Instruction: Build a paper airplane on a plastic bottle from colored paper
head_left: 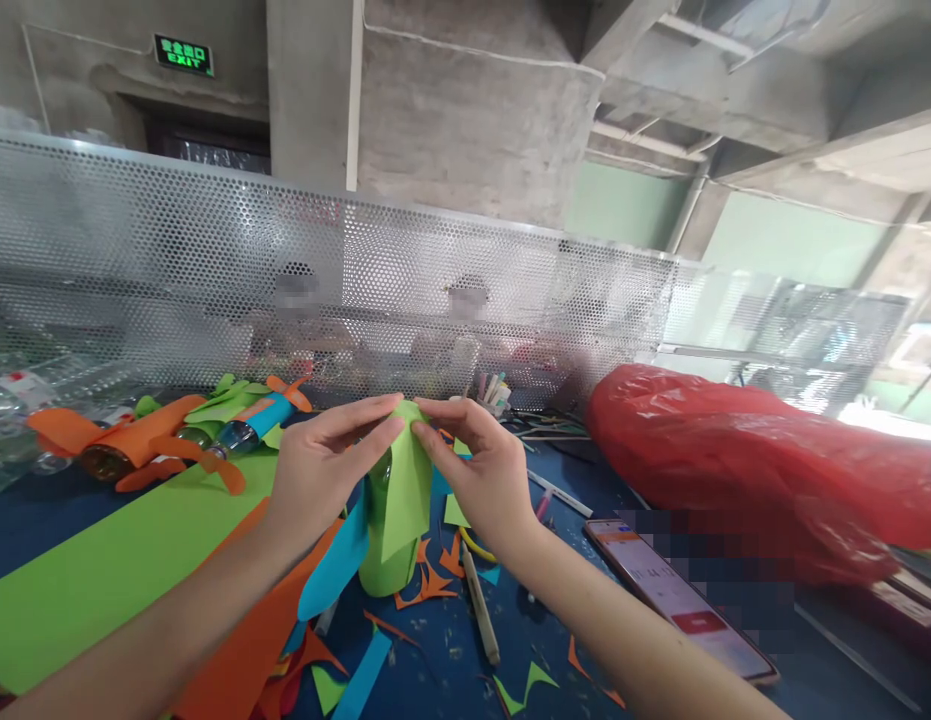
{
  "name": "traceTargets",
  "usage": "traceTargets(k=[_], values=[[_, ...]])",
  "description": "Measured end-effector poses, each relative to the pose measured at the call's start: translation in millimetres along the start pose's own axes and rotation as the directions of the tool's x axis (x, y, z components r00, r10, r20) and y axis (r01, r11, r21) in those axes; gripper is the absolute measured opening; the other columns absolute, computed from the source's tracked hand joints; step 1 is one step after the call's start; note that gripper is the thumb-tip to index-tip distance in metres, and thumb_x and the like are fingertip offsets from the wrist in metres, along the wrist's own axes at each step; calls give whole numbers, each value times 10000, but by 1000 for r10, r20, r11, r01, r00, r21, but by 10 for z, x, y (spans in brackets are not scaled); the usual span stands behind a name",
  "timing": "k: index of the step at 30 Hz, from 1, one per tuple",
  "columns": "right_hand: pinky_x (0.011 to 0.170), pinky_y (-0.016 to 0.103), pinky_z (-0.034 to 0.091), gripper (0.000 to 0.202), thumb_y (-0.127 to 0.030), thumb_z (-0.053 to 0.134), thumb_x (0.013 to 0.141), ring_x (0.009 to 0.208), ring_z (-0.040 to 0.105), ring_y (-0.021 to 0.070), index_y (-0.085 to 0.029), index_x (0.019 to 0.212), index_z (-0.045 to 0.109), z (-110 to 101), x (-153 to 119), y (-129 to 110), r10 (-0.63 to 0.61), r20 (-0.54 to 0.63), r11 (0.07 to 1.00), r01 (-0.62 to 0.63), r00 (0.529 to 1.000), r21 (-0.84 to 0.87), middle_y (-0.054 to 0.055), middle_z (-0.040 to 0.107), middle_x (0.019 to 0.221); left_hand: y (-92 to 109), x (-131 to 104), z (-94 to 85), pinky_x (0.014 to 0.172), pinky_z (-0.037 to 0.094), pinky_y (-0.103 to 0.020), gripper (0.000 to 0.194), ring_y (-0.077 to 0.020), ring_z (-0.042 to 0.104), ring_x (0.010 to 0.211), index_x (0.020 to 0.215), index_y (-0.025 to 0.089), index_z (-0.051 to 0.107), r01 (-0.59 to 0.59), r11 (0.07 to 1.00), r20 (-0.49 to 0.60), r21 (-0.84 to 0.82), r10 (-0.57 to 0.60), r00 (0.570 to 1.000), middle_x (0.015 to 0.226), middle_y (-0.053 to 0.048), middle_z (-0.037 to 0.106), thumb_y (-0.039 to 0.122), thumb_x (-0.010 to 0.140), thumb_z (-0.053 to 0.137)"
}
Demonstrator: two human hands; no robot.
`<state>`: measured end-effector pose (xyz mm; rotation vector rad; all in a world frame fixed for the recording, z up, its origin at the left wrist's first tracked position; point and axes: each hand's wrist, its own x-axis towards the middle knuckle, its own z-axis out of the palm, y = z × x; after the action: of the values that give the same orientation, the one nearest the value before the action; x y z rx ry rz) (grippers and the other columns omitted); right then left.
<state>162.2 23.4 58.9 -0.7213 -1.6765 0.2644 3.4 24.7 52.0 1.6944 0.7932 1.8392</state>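
My left hand [322, 455] and my right hand [480, 460] come together at the middle, each pinching the upper edge of a light-green sheet piece [409, 490] between thumb and fingers. The piece hangs down in front of a bottle [379, 480] and hides much of it. Around the bottle's lower part runs a green wrap [379, 565], and it stands upright on the table. A blue rounded piece [334, 560] sticks out at its left, below my left hand. Whether the green piece is attached to the bottle, I cannot tell.
Wrapped bottles with orange fins [142, 430] lie at left beside a long green sheet [135, 550]. Orange scraps [431, 585] and a pen [480, 605] lie in front. A phone [675, 600] and a red plastic bag [720, 460] are at right. A perforated metal screen [405, 260] stands behind.
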Motion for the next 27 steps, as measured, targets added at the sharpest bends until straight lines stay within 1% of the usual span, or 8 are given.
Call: traceTargets(k=[4, 8, 12, 14, 17, 21, 23, 27], values=[[855, 363, 574, 103, -218, 667, 829, 911, 706, 193, -217, 929, 693, 26, -10, 19, 23, -41, 1000, -23, 999, 8, 36, 749, 983, -35, -10, 40, 834, 600, -275, 191, -175, 703, 935, 929, 270, 757, -105, 984, -64, 142, 115, 991, 1017, 23, 752, 262, 739, 763], [864, 370, 576, 110, -223, 672, 825, 928, 712, 199, -233, 927, 711, 66, -21, 52, 46, -66, 999, -45, 997, 17, 25, 755, 1019, -104, -30, 41, 881, 575, -309, 199, -175, 688, 956, 1006, 251, 740, -213, 937, -52, 277, 236, 970, 1052, -4, 740, 272, 810, 713], [856, 361, 579, 110, -223, 665, 828, 913, 716, 194, -228, 931, 704, 80, -20, 32, 46, -74, 999, -47, 996, -13, 24, 755, 1013, -121, -42, 30, 852, 577, -313, 198, -180, 695, 921, 1040, 203, 726, -362, 831, -21, 423, 408, 913, 1030, -42, 748, 229, 852, 669], [832, 348, 584, 94, -225, 655, 835, 893, 718, 190, -219, 921, 692, 76, -12, -1, 46, -64, 999, -47, 997, -21, 30, 757, 990, -124, -44, 34, 848, 574, -311, 203, -182, 694, 923, 1054, 192, 715, -405, 792, -1, 456, 456, 890, 1027, -52, 747, 210, 860, 655], [803, 340, 585, 67, -236, 654, 838, 873, 720, 190, -212, 894, 681, 70, 8, -47, 53, -53, 998, -55, 997, -28, 36, 760, 953, -142, -53, 48, 838, 571, -321, 228, -181, 692, 894, 1090, 205, 683, -387, 794, 17, 469, 430, 903, 1024, -47, 737, 223, 866, 646], [789, 339, 578, 49, -251, 682, 825, 869, 719, 192, -225, 865, 673, 77, 27, -62, 69, -51, 997, -70, 996, -35, 27, 759, 939, -172, -70, 60, 816, 573, -270, 302, -159, 688, 910, 1135, 234, 591, -291, 899, -21, 327, 315, 949, 1031, -22, 710, 235, 844, 672], [784, 335, 576, 71, -249, 687, 821, 859, 716, 188, -230, 886, 665, 82, 28, -56, 71, -55, 997, -73, 996, -28, 23, 754, 926, -175, -72, 58, 813, 565, -238, 248, -143, 683, 909, 1075, 238, 583, -285, 915, -24, 284, 304, 952, 1003, -8, 703, 226, 843, 671], [795, 318, 571, 82, -231, 678, 826, 861, 709, 174, -228, 901, 643, 89, 16, -40, 67, -66, 998, -66, 996, 11, 19, 742, 905, -146, -64, 44, 790, 546, -214, 65, -116, 672, 840, 958, 229, 618, -330, 885, 33, 328, 338, 940, 951, 2, 697, 223, 901, 587]])
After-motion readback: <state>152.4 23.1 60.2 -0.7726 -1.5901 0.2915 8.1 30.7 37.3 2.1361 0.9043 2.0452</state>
